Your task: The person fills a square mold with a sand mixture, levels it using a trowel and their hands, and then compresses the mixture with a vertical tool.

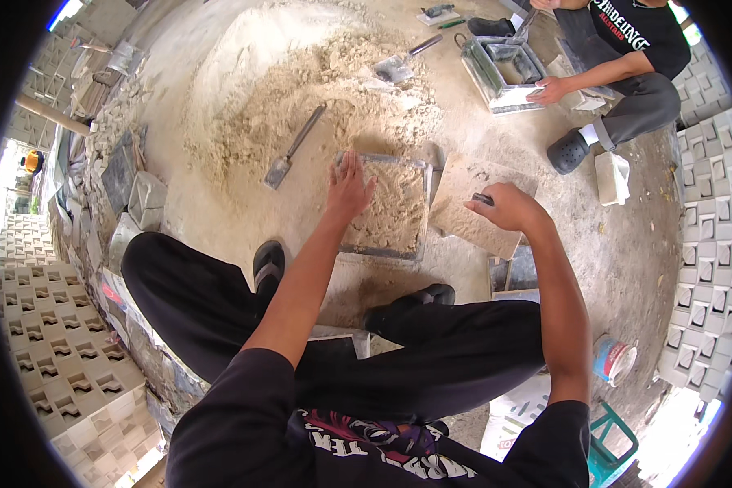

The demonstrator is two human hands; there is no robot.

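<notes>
A square metal mould frame (425, 213) lies on the ground before me, filled with pale, uneven sandy mix (392, 203). My left hand (350, 189) rests at its left side, fingers stretched out over the rim and the mix. To the right of the frame is a square, sand-dusted board (470, 225), tilted a little and close to the frame's edge. Above this board my right hand (512, 208) is closed round a short dark handle (483, 198). Whether the handle is fixed to the board cannot be made out.
A sand heap (301, 81) spreads beyond the frame, with a trowel (289, 154) and a small shovel (398, 67) beside it. At far right a co-worker's hand (550, 90) touches another mould (508, 69). A bucket (614, 362) and green stool (612, 447) stand right.
</notes>
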